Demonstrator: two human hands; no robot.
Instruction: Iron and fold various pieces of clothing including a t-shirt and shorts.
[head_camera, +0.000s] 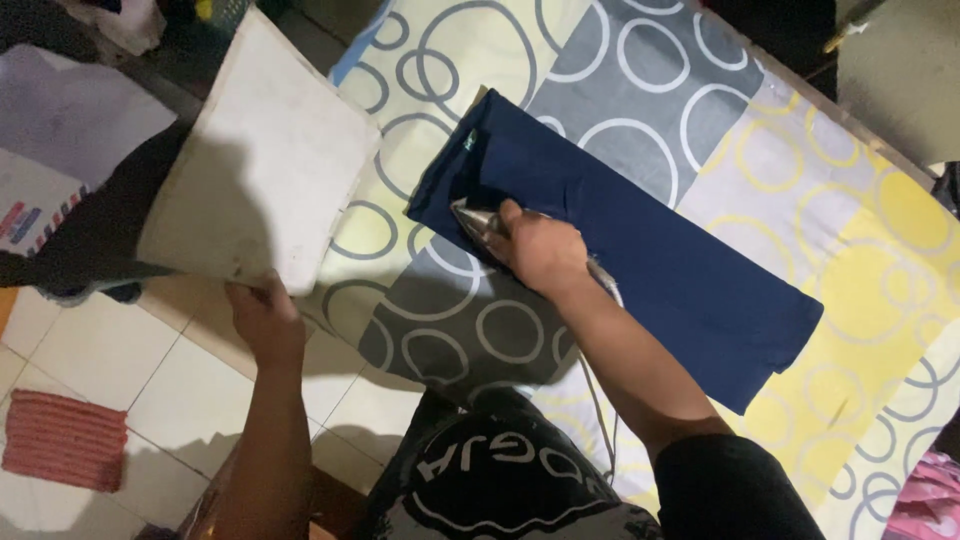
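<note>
A folded navy blue garment (640, 240) lies flat on a sheet printed with grey and yellow rings (640, 90). My right hand (540, 250) grips the handle of a metal clothes iron (475, 222), whose tip rests on the garment's near left end. The iron's white cord (598, 400) trails down toward my body. My left hand (262, 315) holds the lower edge of a flat white square board (265, 150), which lies tilted to the left of the garment.
White floor tiles (150, 390) lie at the lower left, with a pink ribbed cloth (65, 440) on them. Dark fabric and light bags (70, 120) sit at the upper left. A pink patterned cloth (925, 500) shows at the bottom right corner.
</note>
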